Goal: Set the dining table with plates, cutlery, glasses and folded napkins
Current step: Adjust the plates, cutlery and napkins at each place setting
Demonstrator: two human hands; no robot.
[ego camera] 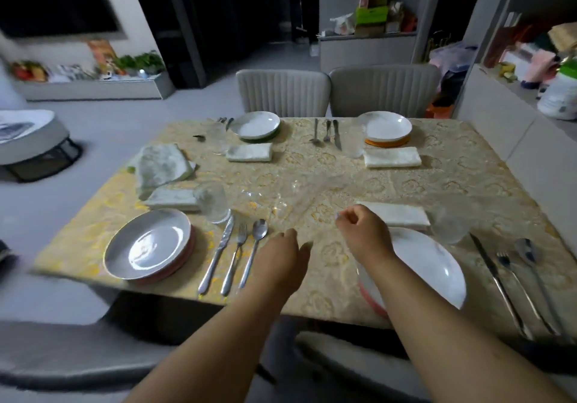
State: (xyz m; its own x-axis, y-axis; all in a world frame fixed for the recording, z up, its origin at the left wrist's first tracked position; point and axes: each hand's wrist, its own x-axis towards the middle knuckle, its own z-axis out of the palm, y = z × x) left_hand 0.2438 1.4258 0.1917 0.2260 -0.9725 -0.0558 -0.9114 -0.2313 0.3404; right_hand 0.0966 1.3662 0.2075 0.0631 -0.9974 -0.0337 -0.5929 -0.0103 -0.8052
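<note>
Cloth-covered table (452,159), four plates (148,245), cutlery (239,254), glasses (214,201), folded napkins (392,156)

Glossy ceramic plates (148,245), shiny metal cutlery (232,254).

right forearm hides part of the near-right plate (437,262).

The tablecloth (406,184) is printed pale yellow with a flower pattern. White plates (388,126) are set on coloured mats (orange (387,143), green (259,137), pink (187,251)). The chairs (282,92) are upholstered in ribbed grey.
</note>
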